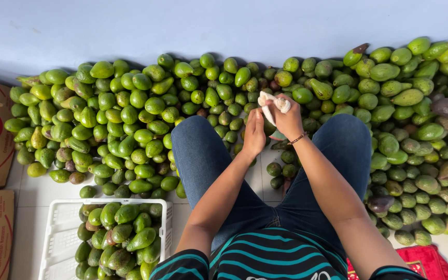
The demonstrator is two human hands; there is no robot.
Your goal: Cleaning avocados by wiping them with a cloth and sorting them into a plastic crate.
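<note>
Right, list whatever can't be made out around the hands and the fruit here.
- Head view: whether an avocado sits inside the white cloth; the right hand and the cloth itself cover it.
- Left hand: its palm side faces away, so its grip can't be read.
- White crate: cut off by the bottom edge.
- Red cloth: mostly cut off by the bottom edge.
- Floor under the avocado pile: hidden by fruit.

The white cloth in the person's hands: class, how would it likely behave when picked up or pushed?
The white cloth looks bunched and twisted in the right hand, with the left hand against it, so it is probably floppy. Being soft fabric, it seems light and would likely crumple, not roll like the avocados.
</note>
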